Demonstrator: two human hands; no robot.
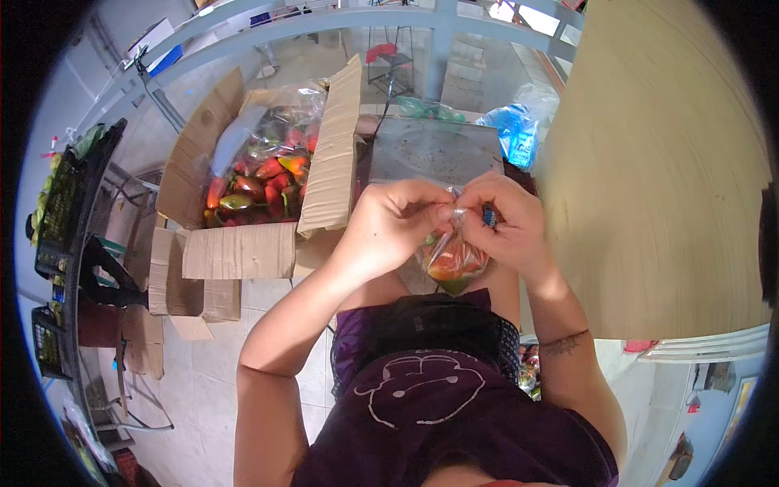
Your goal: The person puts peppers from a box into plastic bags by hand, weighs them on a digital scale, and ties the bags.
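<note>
A small clear plastic bag (454, 261) hangs in front of my lap, with red, orange and green peppers inside. Its gathered neck is between the fingertips of both hands. My left hand (393, 223) pinches the neck from the left side. From the right, my right hand (515, 227) has its fingers curled and pinched at the same spot. Something small and blue shows by the right fingers, too small to name. The fingertips partly cover the twisted top of the bag.
An open cardboard box (239, 250) of red and green peppers (264, 188) stands at the left. Beyond my hands lies a flat grey metal surface (422, 150), with a blue and clear plastic bag (515, 134) at its right. A large wooden panel (657, 178) fills the right. Black crates (57, 211) stand far left.
</note>
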